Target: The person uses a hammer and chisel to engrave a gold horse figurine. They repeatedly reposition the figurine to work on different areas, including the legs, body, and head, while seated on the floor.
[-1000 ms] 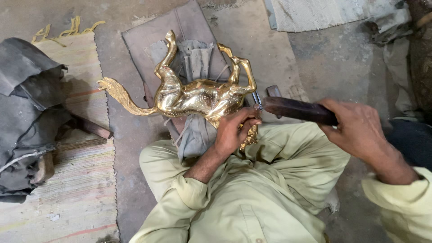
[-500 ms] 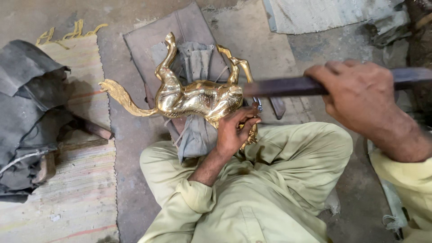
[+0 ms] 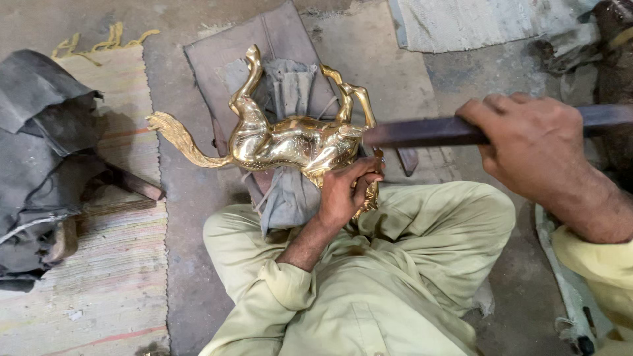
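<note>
A shiny brass horse figure (image 3: 283,142) lies on its side over a grey cloth (image 3: 287,191) on my lap, legs pointing away and tail to the left. My left hand (image 3: 346,191) grips the horse at its head end, near my knee. My right hand (image 3: 534,145) is closed around a long dark flat metal file (image 3: 422,132), held level with its tip at the horse's front legs.
A dark board (image 3: 277,39) lies on the concrete floor under the horse. A crumpled dark grey cloth (image 3: 46,145) and a striped woven mat (image 3: 112,264) are at the left. A pale cloth (image 3: 461,23) lies at the top right.
My right hand has risen and drawn back to the right with the file, coming closer to the camera. My left hand and the horse have stayed in place.
</note>
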